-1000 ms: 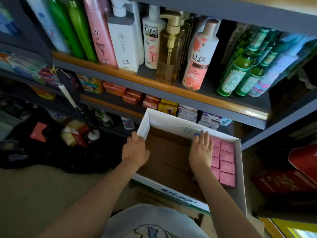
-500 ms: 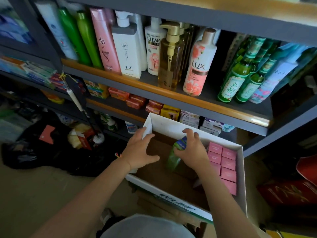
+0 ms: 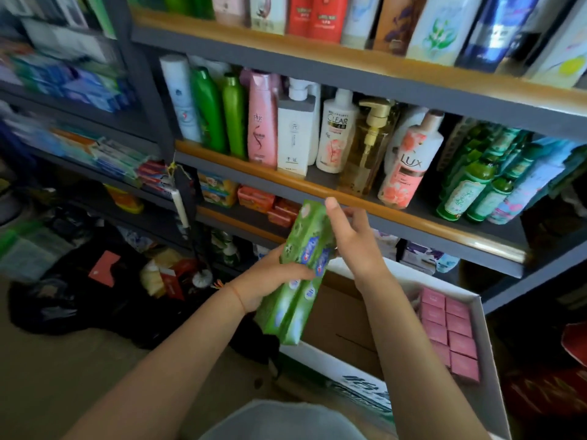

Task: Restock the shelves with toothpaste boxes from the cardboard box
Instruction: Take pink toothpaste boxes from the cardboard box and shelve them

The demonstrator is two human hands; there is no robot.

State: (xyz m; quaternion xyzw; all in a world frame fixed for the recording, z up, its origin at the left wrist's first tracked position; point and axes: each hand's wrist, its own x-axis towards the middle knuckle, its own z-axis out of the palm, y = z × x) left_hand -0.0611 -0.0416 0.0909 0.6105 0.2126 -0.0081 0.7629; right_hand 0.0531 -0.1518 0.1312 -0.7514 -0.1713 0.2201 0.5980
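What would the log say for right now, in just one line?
phase: lifting | left hand: holds green boxes | right hand: steadies them | carton: pink boxes remain

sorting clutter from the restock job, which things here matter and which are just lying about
Job in hand:
green toothpaste boxes, held by left hand and right hand
cardboard box
toothpaste shelf

Lying about:
shampoo bottles
soap bars
pink boxes
black bags
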